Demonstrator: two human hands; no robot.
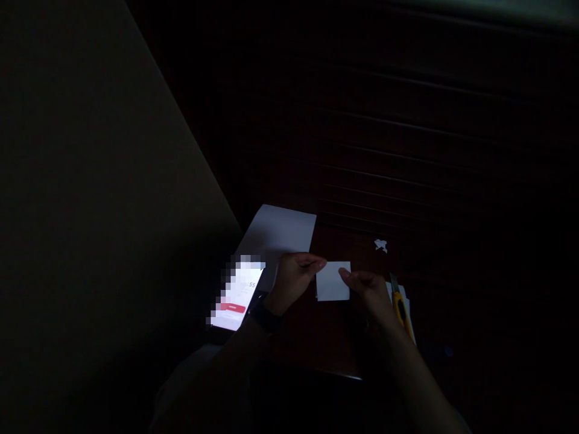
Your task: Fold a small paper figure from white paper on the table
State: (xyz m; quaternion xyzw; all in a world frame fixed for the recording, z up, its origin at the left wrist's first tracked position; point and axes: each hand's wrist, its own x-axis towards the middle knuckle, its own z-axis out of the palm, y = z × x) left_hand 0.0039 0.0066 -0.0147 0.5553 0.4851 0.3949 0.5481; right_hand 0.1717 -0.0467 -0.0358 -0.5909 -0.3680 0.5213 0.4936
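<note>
A small, nearly square piece of white paper [332,286] is held up between my two hands over the dark table. My left hand [294,276], with a dark band on its wrist, pinches the upper left corner between thumb and finger. On the other side, my right hand [368,292] grips the paper's right part, its thumb lying across the front. The fingers behind the paper are hidden. Close to my right wrist lies a yellow utility knife [400,310] with its blade showing, resting on some white paper [408,302].
A lit phone [239,298] stands or leans at the left, its screen partly blurred. Behind it lies a larger white sheet [284,228]. White paper scraps [380,245] sit at the table's back right. The table's front edge [344,376] catches light; a pale wall [113,150] rises left.
</note>
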